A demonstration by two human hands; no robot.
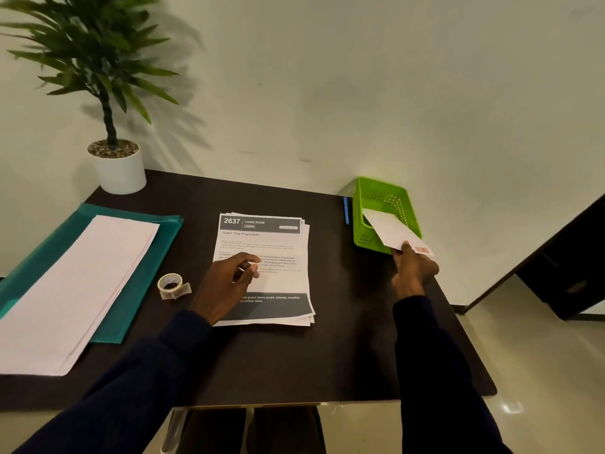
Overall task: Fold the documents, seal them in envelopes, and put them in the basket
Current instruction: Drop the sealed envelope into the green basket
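A stack of printed documents (271,237) lies in the middle of the dark table. My left hand (226,283) rests on the stack with its fingers curled loosely and nothing in it. My right hand (414,270) grips the near end of a white envelope (391,231) that bears a red stamp. The envelope's far end reaches over the front rim into the green plastic basket (393,194) at the table's right back corner. A pile of blank envelopes (75,283) lies on a teal folder (154,253) at the left.
A roll of tape (172,285) sits left of the documents. A blue pen (346,209) lies beside the basket. A potted plant (114,158) stands at the back left corner. The table's right edge drops to the floor, with dark furniture (569,263) beyond.
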